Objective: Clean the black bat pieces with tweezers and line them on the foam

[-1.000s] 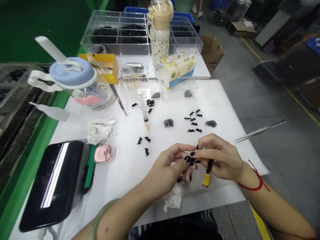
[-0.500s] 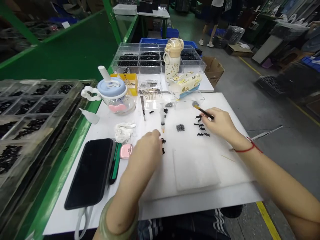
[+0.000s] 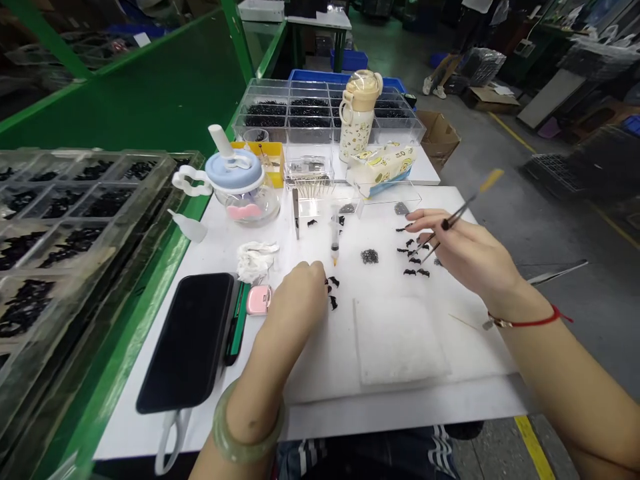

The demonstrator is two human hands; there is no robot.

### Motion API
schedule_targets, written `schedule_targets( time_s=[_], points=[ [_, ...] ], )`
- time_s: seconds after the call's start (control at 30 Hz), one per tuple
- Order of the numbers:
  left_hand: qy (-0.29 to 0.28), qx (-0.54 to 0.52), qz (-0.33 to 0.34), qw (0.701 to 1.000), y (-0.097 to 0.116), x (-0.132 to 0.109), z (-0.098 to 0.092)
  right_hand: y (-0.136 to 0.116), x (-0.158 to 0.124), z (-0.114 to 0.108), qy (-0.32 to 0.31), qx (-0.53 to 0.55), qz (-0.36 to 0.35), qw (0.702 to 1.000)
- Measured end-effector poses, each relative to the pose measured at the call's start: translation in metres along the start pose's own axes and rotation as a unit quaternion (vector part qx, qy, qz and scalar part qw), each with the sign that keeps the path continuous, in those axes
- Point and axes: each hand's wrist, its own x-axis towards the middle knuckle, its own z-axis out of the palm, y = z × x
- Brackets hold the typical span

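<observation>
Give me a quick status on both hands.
Left hand down by small black pieces. Right hand holds thin stick over black pieces. Syringe between.

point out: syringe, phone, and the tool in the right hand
syringe (image 3: 334, 235): head view, on the clear barrel, tip toward the person.
phone (image 3: 190, 340): head view, middle of the dark screen.
tool in the right hand (image 3: 463, 210): head view, on the thin dark shaft above the fingers.

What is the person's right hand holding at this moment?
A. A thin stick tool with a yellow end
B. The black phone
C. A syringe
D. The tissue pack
A. The right hand pinches a thin stick tool with a yellow end pointing up, above the small black pieces; the syringe lies untouched on the white table.
</observation>
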Motion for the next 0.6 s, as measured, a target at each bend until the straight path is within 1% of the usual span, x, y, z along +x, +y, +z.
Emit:
schedule_targets(
  time_s=[0.1,0.2,0.27,0.3,0.33,0.37,0.4,0.43,0.47,0.5,0.53,0.6],
  points=[
    [0.001,-0.037,0.001,0.999,0.002,-0.002,-0.006,-0.004,-0.016,0.01,-0.069,0.056,-0.008,0.996],
    [-0.007,-0.107,0.003,0.994,0.006,-0.008,-0.019,0.0,-0.021,0.02,-0.148,0.065,-0.006,0.987],
    [-0.033,-0.17,0.024,0.985,0.01,-0.015,-0.025,0.003,-0.021,0.023,-0.183,0.056,-0.012,0.982],
    [-0.059,-0.21,0.044,0.975,0.013,-0.019,-0.026,0.003,-0.02,0.023,-0.19,0.051,-0.016,0.98],
    [-0.099,-0.263,0.065,0.958,0.017,-0.022,-0.024,0.003,-0.02,0.023,-0.19,0.048,-0.02,0.98],
    [-0.151,-0.321,0.084,0.931,0.021,-0.025,-0.021,0.003,-0.02,0.022,-0.182,0.047,-0.025,0.982],
    [-0.213,-0.387,0.097,0.892,0.026,-0.028,-0.016,0.003,-0.02,0.022,-0.166,0.047,-0.032,0.984],
    [-0.277,-0.446,0.101,0.845,0.03,-0.029,-0.01,0.003,-0.021,0.022,-0.144,0.047,-0.039,0.988],
    [-0.335,-0.489,0.1,0.799,0.034,-0.031,-0.003,0.004,-0.022,0.024,-0.115,0.048,-0.047,0.991],
    [-0.381,-0.517,0.095,0.761,0.038,-0.032,0.003,0.005,-0.023,0.026,-0.084,0.048,-0.056,0.994],
    [-0.414,-0.527,0.091,0.736,0.04,-0.032,0.01,0.007,-0.025,0.03,-0.056,0.05,-0.069,0.995],
    [-0.451,-0.539,0.082,0.707,0.044,-0.032,0.02,0.011,-0.028,0.038,-0.014,0.05,-0.105,0.993]
  ],
)
